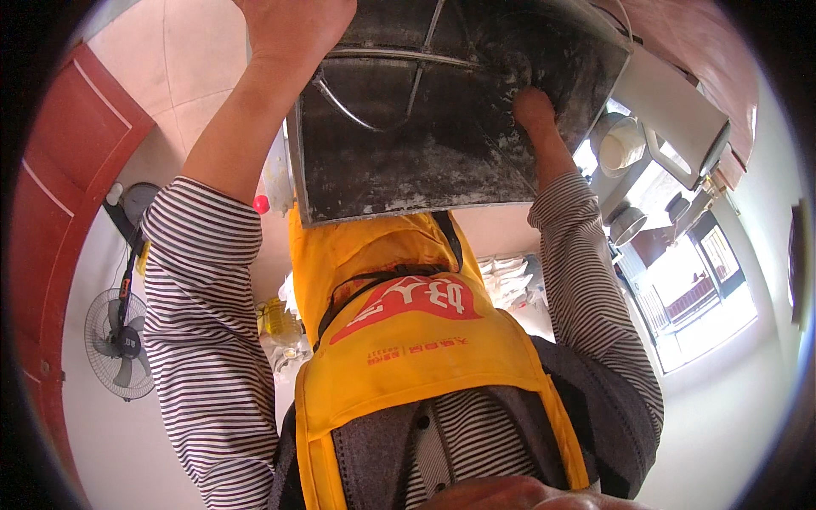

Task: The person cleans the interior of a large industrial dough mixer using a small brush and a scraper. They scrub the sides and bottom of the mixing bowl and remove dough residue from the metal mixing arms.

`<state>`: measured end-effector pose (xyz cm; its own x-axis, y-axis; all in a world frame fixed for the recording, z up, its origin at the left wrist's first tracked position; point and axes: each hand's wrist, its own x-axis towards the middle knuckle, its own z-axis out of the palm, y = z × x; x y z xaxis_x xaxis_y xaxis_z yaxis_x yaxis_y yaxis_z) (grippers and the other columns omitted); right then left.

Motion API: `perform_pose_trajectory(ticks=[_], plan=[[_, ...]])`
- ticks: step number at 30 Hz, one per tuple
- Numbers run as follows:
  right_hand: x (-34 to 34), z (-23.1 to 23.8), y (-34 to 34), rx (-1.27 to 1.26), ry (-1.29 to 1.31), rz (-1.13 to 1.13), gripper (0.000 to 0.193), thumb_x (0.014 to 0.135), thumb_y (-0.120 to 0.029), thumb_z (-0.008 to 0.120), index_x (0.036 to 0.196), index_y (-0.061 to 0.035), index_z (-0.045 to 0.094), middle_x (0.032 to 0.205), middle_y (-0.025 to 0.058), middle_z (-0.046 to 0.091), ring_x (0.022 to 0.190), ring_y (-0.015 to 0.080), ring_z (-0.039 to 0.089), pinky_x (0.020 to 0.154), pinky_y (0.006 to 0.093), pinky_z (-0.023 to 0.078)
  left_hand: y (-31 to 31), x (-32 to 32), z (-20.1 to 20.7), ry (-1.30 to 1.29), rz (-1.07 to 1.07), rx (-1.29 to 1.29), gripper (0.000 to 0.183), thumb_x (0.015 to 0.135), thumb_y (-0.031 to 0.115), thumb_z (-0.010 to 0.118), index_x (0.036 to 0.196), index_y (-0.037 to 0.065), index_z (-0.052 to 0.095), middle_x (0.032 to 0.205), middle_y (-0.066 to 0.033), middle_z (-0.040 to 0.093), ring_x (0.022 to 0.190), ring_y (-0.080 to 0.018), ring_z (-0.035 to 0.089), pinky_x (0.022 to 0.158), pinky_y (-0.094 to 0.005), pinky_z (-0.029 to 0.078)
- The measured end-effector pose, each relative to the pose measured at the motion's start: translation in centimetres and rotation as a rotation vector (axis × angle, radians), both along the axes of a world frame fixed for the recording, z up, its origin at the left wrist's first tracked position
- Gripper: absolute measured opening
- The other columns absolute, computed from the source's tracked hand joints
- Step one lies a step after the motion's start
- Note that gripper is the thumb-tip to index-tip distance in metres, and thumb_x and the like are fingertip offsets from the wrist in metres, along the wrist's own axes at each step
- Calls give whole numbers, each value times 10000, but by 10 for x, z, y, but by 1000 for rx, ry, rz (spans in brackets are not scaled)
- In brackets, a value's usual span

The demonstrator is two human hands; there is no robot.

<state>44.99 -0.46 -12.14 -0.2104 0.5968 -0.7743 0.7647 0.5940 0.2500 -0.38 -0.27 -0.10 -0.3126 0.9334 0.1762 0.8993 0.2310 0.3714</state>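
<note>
Before me is a dark metal tub, its inside smeared with pale, floury residue. Curved metal bars like the stirrer of a dough mixer cross its inside. My right hand reaches into the tub and is close to the whitish patch on its right inner side; the back of the hand hides the fingers. Over the tub's upper left is my left hand, bent at the wrist, with its fingers cut off by the upper edge of the picture. What either hand holds, if anything, does not show.
A standing fan and a red door are at the left. Pots and a white bucket stand at the right, near a bright window. Pale bags lie below the tub, beyond my yellow apron.
</note>
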Motion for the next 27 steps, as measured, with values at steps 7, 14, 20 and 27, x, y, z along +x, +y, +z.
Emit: perform_pose_trajectory(ticks=[7,14,20,27], plan=[[-4,0,-12,-275,-75,51,209,841,-128,582,907,5,729,931,223,716,887,365,717,735,457,588,1,-3,0,-9,13,-3,778,758,108,689,1419,-68,317,1206,-272,531,1123,-449,494,948,-554,428],[-13,28,-6,-59,-12,160,164,812,-126,624,796,4,722,862,244,705,848,348,719,674,463,580,-4,-2,-4,67,56,1,773,761,105,678,1424,-60,316,1212,-259,525,1153,-453,480,975,-557,418],[-6,-1,-19,72,2,-10,118,768,-119,657,723,-37,729,815,190,714,836,311,725,642,424,571,1,3,7,-90,42,-66,754,758,104,678,1409,-52,331,1199,-257,526,1152,-449,481,969,-561,416],[-1,7,-26,-67,71,28,243,869,-154,587,691,-35,702,692,134,702,644,267,713,556,416,554,-3,-1,3,-43,47,-55,768,761,104,679,1420,-44,314,1203,-261,526,1170,-473,476,985,-560,411]])
